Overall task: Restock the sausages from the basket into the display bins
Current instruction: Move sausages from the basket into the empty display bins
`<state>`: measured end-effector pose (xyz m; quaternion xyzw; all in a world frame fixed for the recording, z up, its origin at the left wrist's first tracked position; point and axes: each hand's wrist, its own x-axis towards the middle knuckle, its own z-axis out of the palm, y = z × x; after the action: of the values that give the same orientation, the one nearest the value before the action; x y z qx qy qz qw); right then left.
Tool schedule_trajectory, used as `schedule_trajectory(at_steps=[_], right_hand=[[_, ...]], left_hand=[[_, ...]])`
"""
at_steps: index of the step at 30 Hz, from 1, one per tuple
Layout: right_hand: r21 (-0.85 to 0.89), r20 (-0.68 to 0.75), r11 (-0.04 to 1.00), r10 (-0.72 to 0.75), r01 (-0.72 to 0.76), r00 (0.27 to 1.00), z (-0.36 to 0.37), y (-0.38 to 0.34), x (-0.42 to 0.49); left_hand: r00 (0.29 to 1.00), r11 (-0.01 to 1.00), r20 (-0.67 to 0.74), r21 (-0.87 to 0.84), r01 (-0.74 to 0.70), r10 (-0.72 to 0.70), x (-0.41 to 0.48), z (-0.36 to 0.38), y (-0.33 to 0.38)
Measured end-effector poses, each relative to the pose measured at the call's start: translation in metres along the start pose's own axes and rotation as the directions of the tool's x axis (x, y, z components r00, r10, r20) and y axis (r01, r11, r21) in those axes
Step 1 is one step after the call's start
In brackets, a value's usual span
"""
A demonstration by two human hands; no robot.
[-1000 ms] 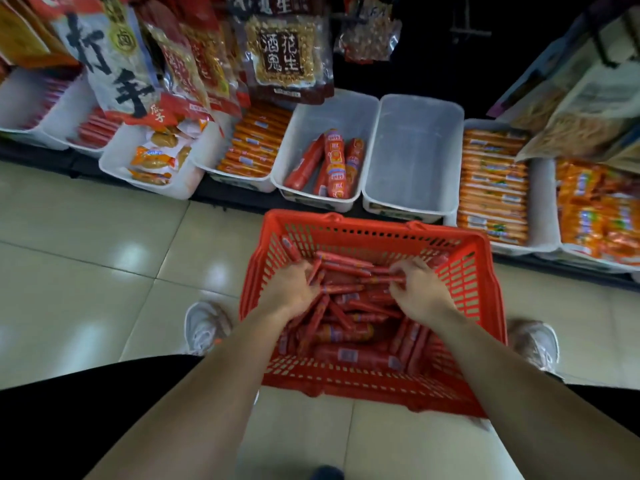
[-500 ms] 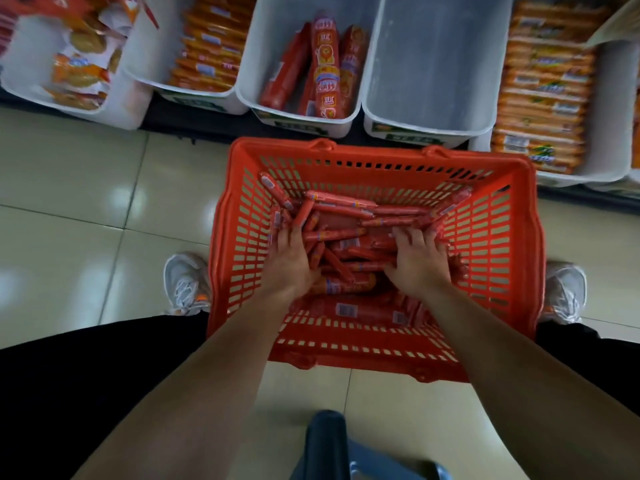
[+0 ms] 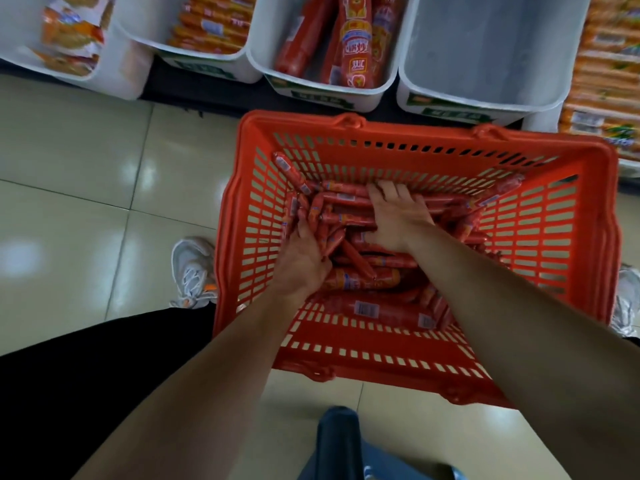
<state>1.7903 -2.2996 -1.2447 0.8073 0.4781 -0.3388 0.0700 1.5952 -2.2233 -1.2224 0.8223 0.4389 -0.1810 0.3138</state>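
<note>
The red plastic basket is standing on the glossy tiled floor between white shoes, just before the white bins — its slotted walls are surrounding both hands. Slim, shiny sausages are lying heaped inside. The right hand is curling its grip over the top ones; the left hand is digging among them — its grip I cannot tell.
</note>
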Motion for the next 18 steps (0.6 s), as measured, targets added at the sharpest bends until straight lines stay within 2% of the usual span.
schedule_trajectory(at_steps=[4,8,11,15,18], right_hand=[[-0.021,0.038,1.0,0.013,-0.012,0.999,0.009,0.001,0.007],[0.097,-0.06,0.995,-0.002,0.007,0.998,0.025,0.004,0.004],[0.12,-0.095,0.991,-0.049,0.06,0.994,0.021,0.01,0.005],[0.015,-0.046,0.996,-0.086,0.087,0.995,0.012,0.007,0.011],[0.121,0.016,0.991,-0.065,0.063,0.998,0.012,0.005,0.014]], left_hand=[[0.998,0.998,0.036,-0.03,0.06,-0.059,0.001,0.0,0.007],[0.993,0.979,0.041,-0.167,0.118,-0.113,0.008,-0.001,0.001],[0.981,0.918,0.146,-0.357,0.17,-0.125,0.01,-0.006,-0.006],[0.942,0.903,0.29,-0.339,0.264,-0.167,0.004,-0.005,-0.01],[0.925,0.861,0.325,-0.395,0.32,-0.195,0.006,-0.004,-0.009]])
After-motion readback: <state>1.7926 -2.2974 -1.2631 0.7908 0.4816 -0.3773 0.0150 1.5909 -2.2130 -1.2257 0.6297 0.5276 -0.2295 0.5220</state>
